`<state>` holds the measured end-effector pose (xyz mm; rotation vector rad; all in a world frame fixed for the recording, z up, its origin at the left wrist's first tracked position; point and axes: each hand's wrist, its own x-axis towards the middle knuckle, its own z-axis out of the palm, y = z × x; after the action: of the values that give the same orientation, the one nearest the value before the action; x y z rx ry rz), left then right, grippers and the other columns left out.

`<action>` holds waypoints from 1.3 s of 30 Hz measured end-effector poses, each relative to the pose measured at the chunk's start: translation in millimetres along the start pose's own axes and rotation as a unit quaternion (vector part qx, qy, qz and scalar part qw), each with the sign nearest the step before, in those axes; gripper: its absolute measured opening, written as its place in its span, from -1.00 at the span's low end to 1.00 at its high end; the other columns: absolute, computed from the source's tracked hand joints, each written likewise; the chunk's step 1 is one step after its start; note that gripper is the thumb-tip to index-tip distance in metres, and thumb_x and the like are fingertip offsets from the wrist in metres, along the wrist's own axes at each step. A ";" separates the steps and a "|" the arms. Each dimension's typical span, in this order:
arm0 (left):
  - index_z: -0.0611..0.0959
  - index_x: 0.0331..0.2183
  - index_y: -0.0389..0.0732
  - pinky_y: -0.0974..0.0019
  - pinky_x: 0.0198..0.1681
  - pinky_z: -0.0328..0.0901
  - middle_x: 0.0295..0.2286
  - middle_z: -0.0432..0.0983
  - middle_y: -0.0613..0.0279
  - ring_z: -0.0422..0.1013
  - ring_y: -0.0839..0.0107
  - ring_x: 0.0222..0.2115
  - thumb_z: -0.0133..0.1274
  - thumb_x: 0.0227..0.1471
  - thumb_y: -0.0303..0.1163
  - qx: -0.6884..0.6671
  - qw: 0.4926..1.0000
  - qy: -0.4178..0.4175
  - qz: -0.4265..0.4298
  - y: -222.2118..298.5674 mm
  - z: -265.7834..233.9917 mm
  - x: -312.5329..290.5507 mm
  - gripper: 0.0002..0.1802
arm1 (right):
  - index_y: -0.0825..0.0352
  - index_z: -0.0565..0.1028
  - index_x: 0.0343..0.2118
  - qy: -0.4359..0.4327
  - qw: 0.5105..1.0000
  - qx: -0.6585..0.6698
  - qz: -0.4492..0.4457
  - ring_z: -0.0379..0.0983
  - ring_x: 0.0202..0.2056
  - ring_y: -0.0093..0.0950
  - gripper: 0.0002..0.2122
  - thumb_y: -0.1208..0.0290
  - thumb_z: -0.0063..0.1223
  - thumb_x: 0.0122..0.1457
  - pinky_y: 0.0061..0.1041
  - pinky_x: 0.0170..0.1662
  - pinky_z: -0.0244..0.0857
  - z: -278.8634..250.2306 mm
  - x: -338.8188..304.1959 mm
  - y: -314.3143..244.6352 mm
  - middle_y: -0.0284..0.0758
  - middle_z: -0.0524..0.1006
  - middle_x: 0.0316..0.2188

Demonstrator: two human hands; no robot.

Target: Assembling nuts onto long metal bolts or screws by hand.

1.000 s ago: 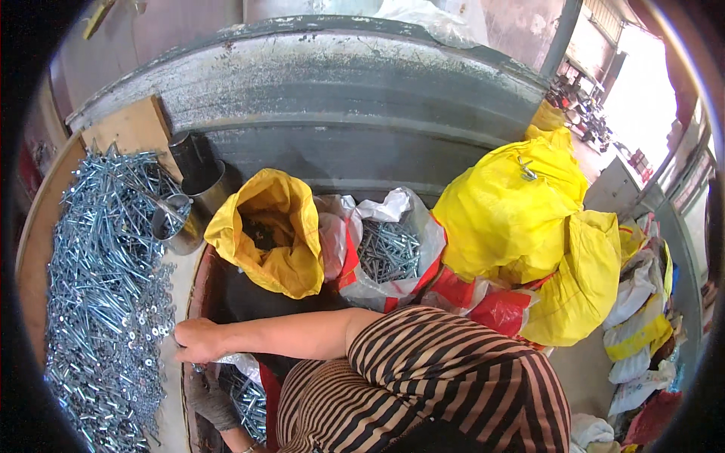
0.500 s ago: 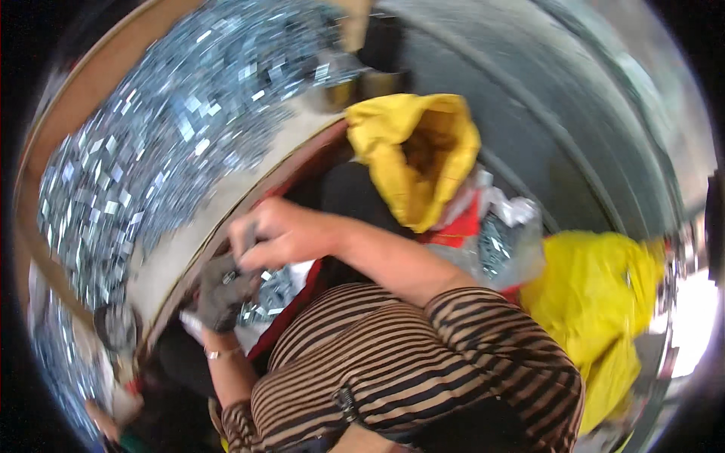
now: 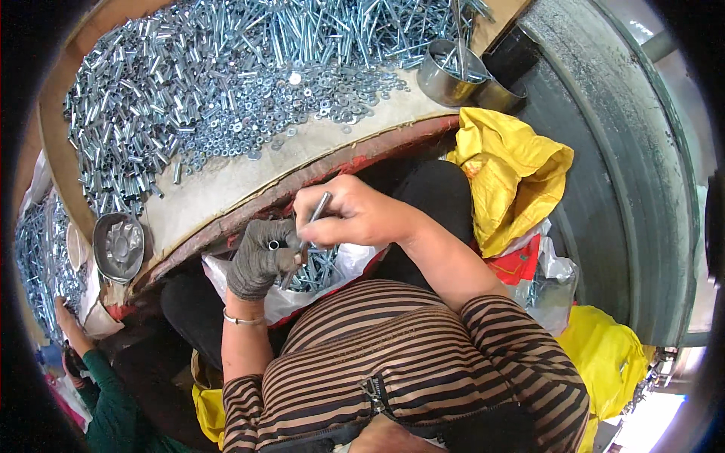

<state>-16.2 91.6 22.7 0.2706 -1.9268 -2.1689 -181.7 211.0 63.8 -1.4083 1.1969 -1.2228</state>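
Observation:
My left hand [image 3: 260, 260], in a grey knit glove, is closed around small metal parts. The round open end of a metal sleeve [image 3: 273, 244] shows between its fingers. Bare, my right hand [image 3: 355, 211] pinches a short metal tube [image 3: 320, 206] that tilts up between thumb and forefinger. Both hands meet over my lap, and where their fingertips come together the parts are partly hidden. Just below them a white-lined bag [image 3: 351, 263] lies open, with several long metal bolts [image 3: 321, 269] inside.
A curved table [image 3: 226, 181] ahead bears heaps of metal sleeves [image 3: 124, 113], washers [image 3: 249, 113] and long bolts [image 3: 332, 30]. Metal cans [image 3: 445, 87] stand at its right end, a bowl [image 3: 119, 248] at its left. Yellow sacks [image 3: 513, 174] lie right. A co-worker's arm [image 3: 79, 328] reaches in at left.
The view has swung, so table and sacks sit further right in the picture and look sharper. My hands stay close together; the tube in my right hand now shows plainly.

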 end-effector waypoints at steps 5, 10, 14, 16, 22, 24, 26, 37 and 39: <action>0.57 -0.62 -0.28 0.49 -0.63 0.15 -0.68 0.42 0.34 0.30 0.58 -0.69 0.25 -0.34 -0.15 -0.073 0.997 0.004 -0.015 -6.5 -6.6 -1.5 -0.63 | 0.43 0.46 -0.46 -0.029 0.989 0.143 -0.001 0.32 -0.54 -0.66 -0.88 0.46 0.04 0.11 -0.67 -0.45 0.19 1.8 6.8 1.3 -0.44 0.39 -0.58; 0.56 -0.58 -0.28 0.51 -0.63 0.12 -0.68 0.40 0.33 0.28 0.58 -0.68 0.25 -0.32 -0.11 -0.073 0.996 0.044 -0.009 -3.0 -9.5 6.4 -0.60 | 0.43 0.45 -0.47 0.018 1.000 -0.003 0.019 0.31 -0.56 -0.64 -0.87 0.46 0.01 0.12 -0.63 -0.48 0.18 -3.2 21.7 8.8 -0.42 0.37 -0.60; 0.53 -0.62 -0.27 0.50 -0.64 0.12 -0.71 0.38 0.36 0.26 0.61 -0.69 0.25 -0.31 -0.12 -0.084 0.996 0.009 -0.011 8.5 -13.3 -1.1 -0.60 | 0.43 0.43 -0.47 -0.041 0.995 -0.020 -0.094 0.35 -0.53 -0.51 -0.84 0.42 0.00 0.14 -0.52 -0.43 0.20 2.2 14.9 -5.8 -0.34 0.36 -0.60; 0.51 -0.65 -0.27 0.49 -0.63 0.14 -0.73 0.37 0.38 0.31 0.59 -0.68 0.23 -0.26 -0.20 -0.009 0.998 -0.048 -0.035 20.4 -17.9 -5.6 -0.66 | 0.40 0.44 -0.46 -0.096 0.991 -0.017 -0.092 0.37 -0.52 -0.46 -0.85 0.41 0.05 0.10 -0.49 -0.41 0.22 -4.1 17.5 6.9 -0.32 0.40 -0.57; 0.62 -0.51 -0.16 0.27 -0.51 0.28 -0.67 0.42 0.05 0.39 0.29 -0.65 0.13 -0.23 -0.33 0.452 0.887 -0.019 -0.095 -4.1 -27.8 2.3 -0.85 | 0.31 0.46 -0.38 0.116 0.622 -0.764 0.123 0.46 -0.30 -0.21 -0.85 0.41 -0.10 0.02 -0.25 -0.28 0.35 -136.6 56.4 7.0 -0.17 0.48 -0.41; 0.57 -0.50 -0.22 0.33 -0.52 0.25 -0.70 0.40 0.17 0.37 0.37 -0.65 0.11 -0.16 -0.34 0.409 0.912 -0.004 -0.024 -10.2 -27.0 2.9 -0.85 | 0.29 0.53 -0.56 0.158 0.560 -0.812 0.038 0.51 -0.37 -0.24 -0.91 0.50 -0.02 -0.13 -0.26 -0.38 0.40 -190.3 63.3 15.1 -0.19 0.53 -0.50; 0.54 -0.50 -0.24 0.37 -0.53 0.24 -0.70 0.37 0.25 0.34 0.44 -0.65 0.09 -0.11 -0.35 0.291 0.955 0.036 -0.035 -5.9 -24.7 9.0 -0.84 | 0.25 0.56 -0.56 0.126 0.511 -0.845 0.090 0.53 -0.38 -0.25 -0.92 0.46 0.02 -0.12 -0.25 -0.39 0.39 -236.2 66.9 32.0 -0.22 0.56 -0.49; 0.48 -0.42 -0.24 0.55 -0.61 0.16 -0.62 0.42 0.36 0.24 0.64 -0.69 -0.03 0.09 -0.25 -0.014 0.974 0.209 -0.084 -4.4 -35.3 18.8 -0.77 | 0.29 0.51 -0.51 0.007 0.488 -0.866 0.105 0.51 -0.36 -0.22 -0.85 0.46 -0.15 0.03 -0.21 -0.36 0.38 -297.2 57.1 70.6 -0.19 0.54 -0.47; 0.48 -0.41 -0.24 0.55 -0.62 0.17 -0.60 0.45 0.33 0.27 0.61 -0.69 -0.04 0.09 -0.24 -0.085 0.967 0.228 -0.070 -13.3 -36.6 14.5 -0.76 | 0.30 0.49 -0.50 -0.011 0.483 -0.871 0.090 0.50 -0.37 -0.22 -0.86 0.47 -0.14 0.04 -0.22 -0.37 0.37 -275.9 66.1 60.3 -0.19 0.53 -0.47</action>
<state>-20.3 54.0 5.4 0.8166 -1.4982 -2.1010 -459.3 129.1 44.4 -2.3182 2.6283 0.8482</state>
